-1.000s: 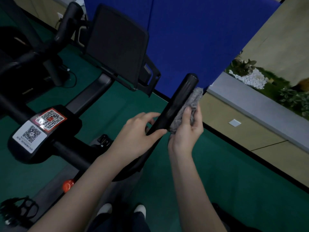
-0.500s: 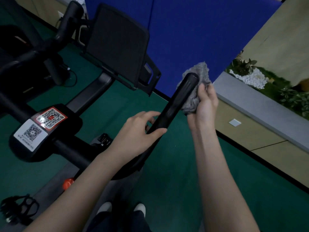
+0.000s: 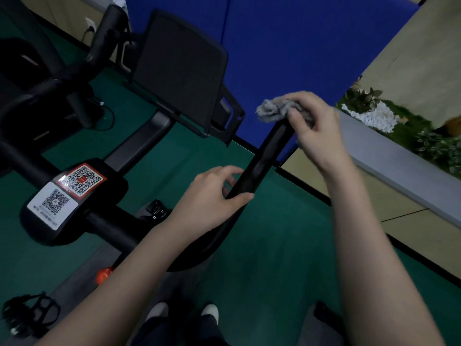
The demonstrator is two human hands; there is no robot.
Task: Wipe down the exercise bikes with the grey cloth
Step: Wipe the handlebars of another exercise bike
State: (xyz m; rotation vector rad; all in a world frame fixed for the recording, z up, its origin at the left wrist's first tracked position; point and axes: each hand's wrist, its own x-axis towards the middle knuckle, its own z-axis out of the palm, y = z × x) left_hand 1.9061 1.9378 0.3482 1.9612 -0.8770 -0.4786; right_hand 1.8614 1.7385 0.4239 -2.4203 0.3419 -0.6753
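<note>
Green floor (image 3: 274,245); QR stickers (image 3: 66,193) on bike (image 3: 109,228)

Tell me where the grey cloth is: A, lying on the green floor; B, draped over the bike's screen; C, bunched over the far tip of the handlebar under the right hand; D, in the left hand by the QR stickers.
C: the right hand holds the grey cloth bunched over the far end of the handlebar, while the left hand grips the bar lower down.
</note>
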